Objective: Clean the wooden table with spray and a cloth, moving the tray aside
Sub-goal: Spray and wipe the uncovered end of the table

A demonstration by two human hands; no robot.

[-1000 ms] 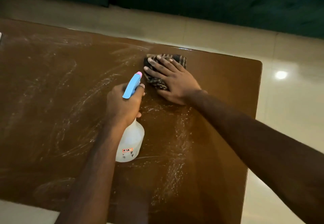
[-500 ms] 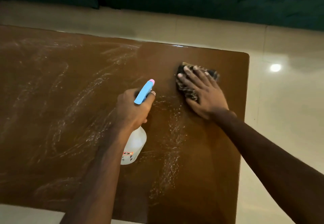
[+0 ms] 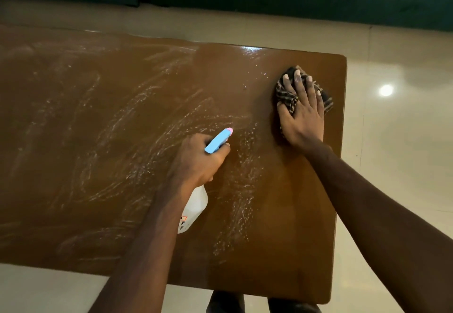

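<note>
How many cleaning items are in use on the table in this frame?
2: a spray bottle held in the left hand mid-table, and a checked cloth under the right hand near the table's far right corner.

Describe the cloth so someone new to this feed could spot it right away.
Start at the wooden table and go to its far right corner. There the right hand lies flat on the cloth, a crumpled dark rag with a pale check pattern showing between the fingers. The only other item, the spray bottle in the left hand, is white with a blue nozzle.
</note>
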